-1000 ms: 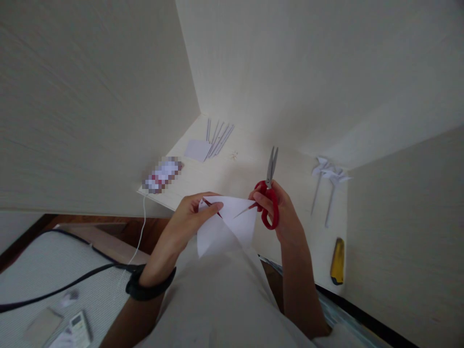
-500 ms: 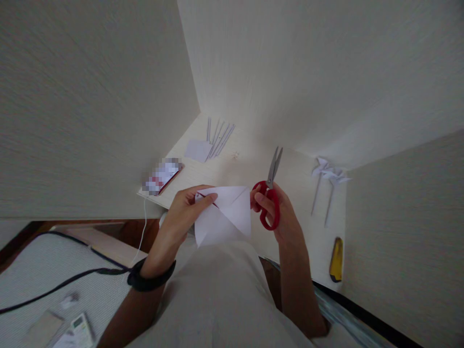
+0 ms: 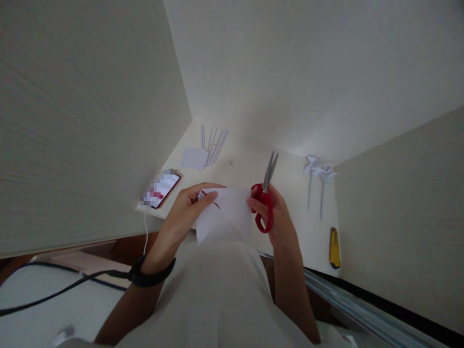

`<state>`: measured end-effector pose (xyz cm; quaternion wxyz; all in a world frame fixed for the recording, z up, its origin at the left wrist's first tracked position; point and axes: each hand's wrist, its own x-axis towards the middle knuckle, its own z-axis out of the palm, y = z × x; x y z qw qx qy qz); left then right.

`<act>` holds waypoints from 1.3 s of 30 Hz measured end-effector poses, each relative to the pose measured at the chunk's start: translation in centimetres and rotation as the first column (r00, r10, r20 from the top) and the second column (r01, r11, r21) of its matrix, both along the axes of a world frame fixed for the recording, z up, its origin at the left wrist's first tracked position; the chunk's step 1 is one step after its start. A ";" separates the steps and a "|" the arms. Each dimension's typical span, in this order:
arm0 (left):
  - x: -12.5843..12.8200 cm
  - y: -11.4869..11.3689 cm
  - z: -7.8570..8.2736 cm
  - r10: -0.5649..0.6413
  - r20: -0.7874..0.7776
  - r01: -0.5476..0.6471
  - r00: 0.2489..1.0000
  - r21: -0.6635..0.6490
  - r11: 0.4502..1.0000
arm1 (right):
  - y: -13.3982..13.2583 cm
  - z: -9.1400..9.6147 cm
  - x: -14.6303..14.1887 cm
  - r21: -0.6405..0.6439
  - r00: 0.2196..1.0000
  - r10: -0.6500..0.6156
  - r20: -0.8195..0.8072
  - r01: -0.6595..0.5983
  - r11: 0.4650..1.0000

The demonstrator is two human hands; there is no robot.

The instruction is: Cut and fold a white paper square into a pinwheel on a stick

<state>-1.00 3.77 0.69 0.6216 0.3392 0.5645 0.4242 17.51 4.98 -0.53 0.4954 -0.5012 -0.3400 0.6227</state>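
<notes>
My left hand (image 3: 190, 208) pinches a white paper square (image 3: 234, 205) near its upper left corner, the thumb on top. A diagonal slit runs inward from that corner, and a faint crease crosses the sheet. Red-handled scissors (image 3: 267, 187) are in my right hand (image 3: 282, 220), blades slightly apart and pointing away from me. The fingertips of that hand meet the paper's right edge; whether they grip it I cannot tell. Two paper pinwheels (image 3: 320, 170) on thin sticks lie to the right on the white desk (image 3: 290, 193).
A phone (image 3: 161, 189) with a white cable lies at the desk's left edge. Beyond the paper are several thin sticks (image 3: 216, 145), another paper square (image 3: 195, 158) and a small pale pile (image 3: 231, 161). A yellow cutter (image 3: 334, 248) rests at the right. Walls enclose the desk.
My right hand and the scissors have moved left, up to the paper's right edge. My left hand still pinches the same corner. The whole view has shifted slightly.
</notes>
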 end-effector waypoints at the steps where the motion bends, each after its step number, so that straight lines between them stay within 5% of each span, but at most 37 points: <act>1: -0.1 0.1 0.3 -0.018 -0.004 0.018 1.000 0.018 1.000 | -0.2 0.1 -0.1 0.001 1.000 -0.020 0.002 0.020 1.000; 9: -0.5 0.9 2.0 -0.112 -0.033 0.114 0.993 0.092 0.989 | -0.8 1.5 -0.2 0.025 0.985 -0.155 0.070 0.154 0.988; 33: -2.3 1.5 2.3 -0.140 0.000 0.138 0.990 0.150 0.979 | -1.8 2.7 -2.3 -0.001 0.949 -0.301 0.091 0.302 0.953; 39: -4.0 1.5 2.5 -0.264 0.021 0.260 0.964 0.104 0.960 | -2.0 2.1 -3.1 0.026 0.918 -0.372 0.140 0.372 0.928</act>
